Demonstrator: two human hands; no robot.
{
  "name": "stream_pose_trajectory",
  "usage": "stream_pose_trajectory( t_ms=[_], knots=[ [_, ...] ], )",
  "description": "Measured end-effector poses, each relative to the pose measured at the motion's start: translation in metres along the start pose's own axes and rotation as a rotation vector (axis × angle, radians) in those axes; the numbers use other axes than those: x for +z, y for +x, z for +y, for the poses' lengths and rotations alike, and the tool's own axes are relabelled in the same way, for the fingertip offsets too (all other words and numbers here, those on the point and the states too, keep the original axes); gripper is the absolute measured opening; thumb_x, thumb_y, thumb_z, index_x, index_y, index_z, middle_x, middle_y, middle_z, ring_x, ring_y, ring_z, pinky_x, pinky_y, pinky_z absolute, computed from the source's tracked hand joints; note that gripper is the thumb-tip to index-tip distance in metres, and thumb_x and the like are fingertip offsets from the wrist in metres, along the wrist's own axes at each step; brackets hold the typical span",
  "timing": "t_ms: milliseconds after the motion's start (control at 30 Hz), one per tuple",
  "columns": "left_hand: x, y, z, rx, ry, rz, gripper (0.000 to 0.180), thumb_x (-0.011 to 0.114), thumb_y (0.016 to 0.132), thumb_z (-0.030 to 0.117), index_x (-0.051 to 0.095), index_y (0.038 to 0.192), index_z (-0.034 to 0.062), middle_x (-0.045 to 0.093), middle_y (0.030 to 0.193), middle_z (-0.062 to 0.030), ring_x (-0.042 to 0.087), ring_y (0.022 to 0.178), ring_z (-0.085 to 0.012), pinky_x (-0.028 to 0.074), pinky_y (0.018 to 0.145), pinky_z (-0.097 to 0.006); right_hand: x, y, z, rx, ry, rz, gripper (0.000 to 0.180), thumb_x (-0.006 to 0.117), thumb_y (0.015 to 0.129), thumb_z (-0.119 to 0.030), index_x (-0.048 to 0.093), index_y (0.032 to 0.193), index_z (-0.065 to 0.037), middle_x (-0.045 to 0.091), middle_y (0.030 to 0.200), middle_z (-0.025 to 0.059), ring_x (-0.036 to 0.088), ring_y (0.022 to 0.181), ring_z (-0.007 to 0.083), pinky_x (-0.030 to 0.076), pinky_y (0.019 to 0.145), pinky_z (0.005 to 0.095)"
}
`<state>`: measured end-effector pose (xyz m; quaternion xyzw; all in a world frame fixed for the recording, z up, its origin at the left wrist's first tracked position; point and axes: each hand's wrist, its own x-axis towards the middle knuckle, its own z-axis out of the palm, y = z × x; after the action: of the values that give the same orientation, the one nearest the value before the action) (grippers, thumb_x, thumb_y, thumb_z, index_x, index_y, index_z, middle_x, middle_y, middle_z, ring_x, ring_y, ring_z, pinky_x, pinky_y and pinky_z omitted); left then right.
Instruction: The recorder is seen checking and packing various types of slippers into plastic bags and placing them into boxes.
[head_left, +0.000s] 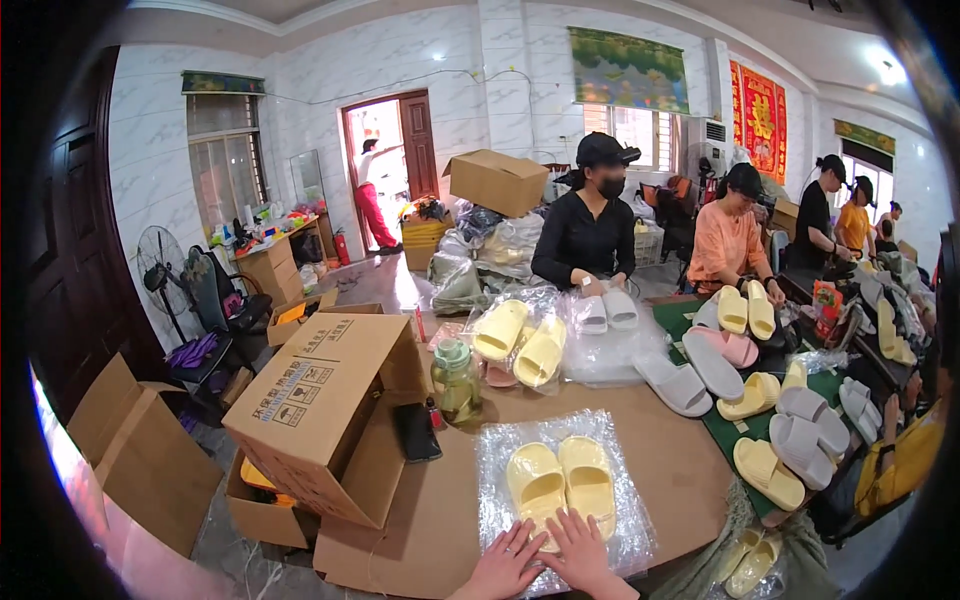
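Observation:
A pair of pale yellow slippers [537, 483] lies side by side, toes toward the far side, on a transparent plastic bag [637, 530] at the table's near edge. I cannot tell whether they are inside the bag or on top of it. My left hand [508, 562] rests flat at the heel end of the left slipper, fingers stretched out. Beside it, my right hand [582, 553] lies flat with spread fingers over the heels of the pair. Neither hand grips anything; the hands partly hide the slippers' heels.
A large open cardboard box [325, 400] stands left, beside a black phone [416, 432] and a glass jar [456, 385]. Bagged yellow slippers [541, 351] lie beyond. Loose slippers [768, 474] cover the green cloth at right. A co-worker [590, 230] handles grey slippers opposite.

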<state>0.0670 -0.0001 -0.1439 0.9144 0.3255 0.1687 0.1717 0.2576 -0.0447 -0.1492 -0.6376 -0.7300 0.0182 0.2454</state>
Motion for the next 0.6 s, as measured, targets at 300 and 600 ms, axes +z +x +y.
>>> stream_pose_trajectory(
  t_ms=[300,600],
  knots=[
    [-0.007,-0.002,0.002,-0.018,0.006,-0.036,0.065,0.058,0.093,0.036,0.039,0.149,0.0092,0.028,0.157,-0.0241,0.027,0.145,-0.0429,0.027,0.118,-0.053,-0.006,-0.015,0.049,0.209,-0.097,0.124,0.073,0.055,0.091,-0.058,0.052,0.142,-0.006,0.042,0.152,0.0181,0.031,0.144,0.0399,0.015,0.117,0.0603],
    [0.002,-0.002,-0.002,0.012,0.033,0.02,0.064,0.059,0.092,0.036,0.04,0.148,0.0089,0.031,0.155,-0.0248,0.029,0.144,-0.043,0.028,0.117,-0.053,-0.012,0.0,0.015,0.144,-0.101,0.131,0.07,0.052,0.094,-0.055,0.05,0.143,-0.005,0.039,0.153,0.0215,0.027,0.146,0.0404,0.011,0.118,0.0614]
  ],
)
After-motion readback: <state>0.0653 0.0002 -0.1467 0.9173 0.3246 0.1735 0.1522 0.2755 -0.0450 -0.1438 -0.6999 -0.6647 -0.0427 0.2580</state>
